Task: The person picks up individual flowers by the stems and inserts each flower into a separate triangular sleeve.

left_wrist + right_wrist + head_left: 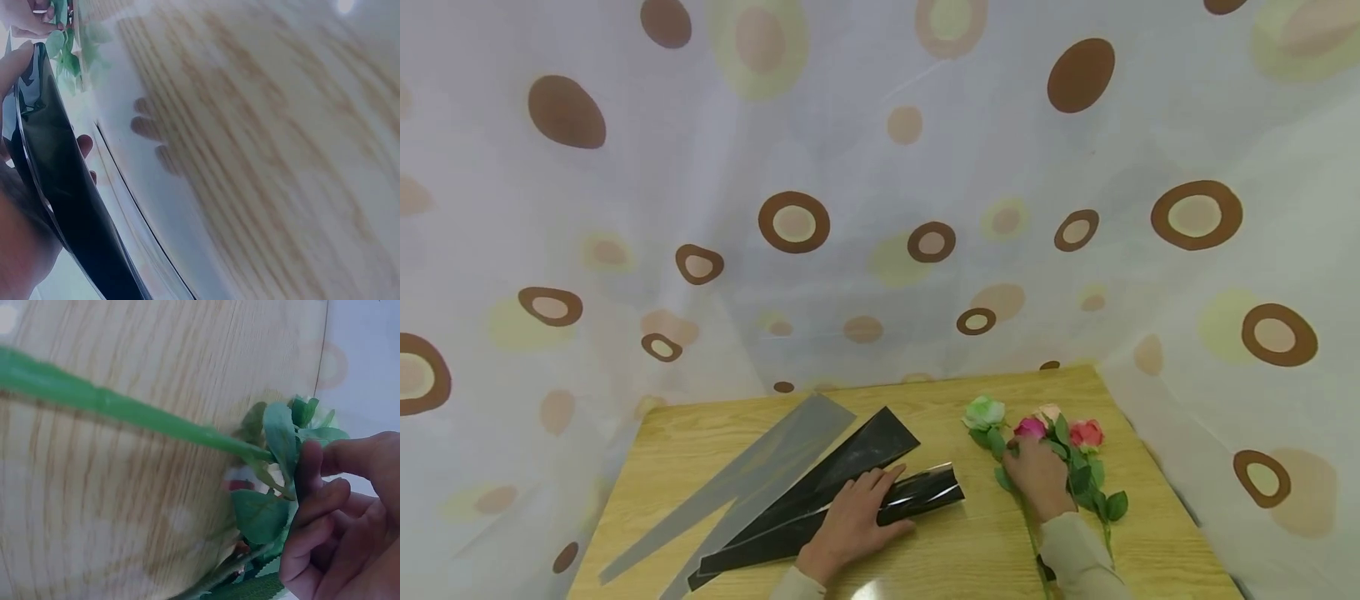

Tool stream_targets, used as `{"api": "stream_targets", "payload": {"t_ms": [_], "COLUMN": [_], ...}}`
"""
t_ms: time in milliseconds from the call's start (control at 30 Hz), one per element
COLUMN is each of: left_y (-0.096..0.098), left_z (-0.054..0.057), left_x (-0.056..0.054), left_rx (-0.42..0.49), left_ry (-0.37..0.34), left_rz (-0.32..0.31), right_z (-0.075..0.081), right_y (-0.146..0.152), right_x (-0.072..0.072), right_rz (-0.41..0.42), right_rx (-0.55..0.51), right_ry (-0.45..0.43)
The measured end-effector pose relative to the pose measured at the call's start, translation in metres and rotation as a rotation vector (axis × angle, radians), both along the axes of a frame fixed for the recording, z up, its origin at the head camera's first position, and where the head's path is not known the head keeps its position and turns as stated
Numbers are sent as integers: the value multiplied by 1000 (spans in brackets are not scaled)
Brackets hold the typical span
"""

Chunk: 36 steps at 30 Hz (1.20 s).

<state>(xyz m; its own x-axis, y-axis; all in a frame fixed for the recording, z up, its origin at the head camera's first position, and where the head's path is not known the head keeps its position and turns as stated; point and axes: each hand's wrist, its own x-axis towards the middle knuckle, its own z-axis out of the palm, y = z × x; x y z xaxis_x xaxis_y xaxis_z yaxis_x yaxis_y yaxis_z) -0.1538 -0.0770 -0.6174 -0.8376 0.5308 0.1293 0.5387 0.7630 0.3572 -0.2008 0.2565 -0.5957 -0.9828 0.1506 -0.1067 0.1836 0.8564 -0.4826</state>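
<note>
In the head view my left hand [857,517] grips a rolled sheet of glossy black wrapping film [928,492]. From the left wrist view, the dark film [69,181] runs between the thumb and the fingers. Over at the right, my right hand [1040,477] pinches an artificial flower by its leafy upper stem. Its green stem [144,419] stretches away from the fingertips in the right wrist view. A magenta bloom [1030,427] shows just beyond the hand; whether it belongs to the pinched stem, I cannot tell.
Around the right hand lie a pale green-white flower [983,413], a peach bloom [1047,412] and a coral-pink flower [1086,434]. Grey translucent strips [730,479] lie left of the black film on the wooden table [970,550]. A dotted curtain [850,167] encloses the table.
</note>
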Motion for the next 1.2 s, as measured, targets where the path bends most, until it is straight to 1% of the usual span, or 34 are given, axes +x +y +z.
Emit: {"api": "stream_targets", "payload": {"t_ms": [100,233,400,500,600,767,867,967,1067,1200], "left_y": [0,1,3,4,4,3,3,3,2,1], "left_z": [0,0,0,0,0,-1,-1,-1,-1,-2], "left_x": [0,1,1,0,-1,-1,0,1,2,3], "left_rx": [0,2,10,9,11,13,15,18,18,15], "left_ry": [7,-4,-12,-4,-5,-11,-15,-21,-16,-7], "left_rz": [3,7,16,21,23,27,29,29,31,33], "right_z": [1,2,3,5,12,32,44,55,64,73], "right_y": [1,-1,0,4,10,19,23,26,28,30], "right_x": [0,0,-4,-7,-11,-15,-15,-13,-11,-9], "right_rz": [14,32,30,29,36,33,22,-3,-31,-46], "right_rx": [14,26,-6,-90,-231,-427,-535,-667,-748,-788], "right_ry": [7,16,30,35,44,44,23,-14,-32,-12]}}
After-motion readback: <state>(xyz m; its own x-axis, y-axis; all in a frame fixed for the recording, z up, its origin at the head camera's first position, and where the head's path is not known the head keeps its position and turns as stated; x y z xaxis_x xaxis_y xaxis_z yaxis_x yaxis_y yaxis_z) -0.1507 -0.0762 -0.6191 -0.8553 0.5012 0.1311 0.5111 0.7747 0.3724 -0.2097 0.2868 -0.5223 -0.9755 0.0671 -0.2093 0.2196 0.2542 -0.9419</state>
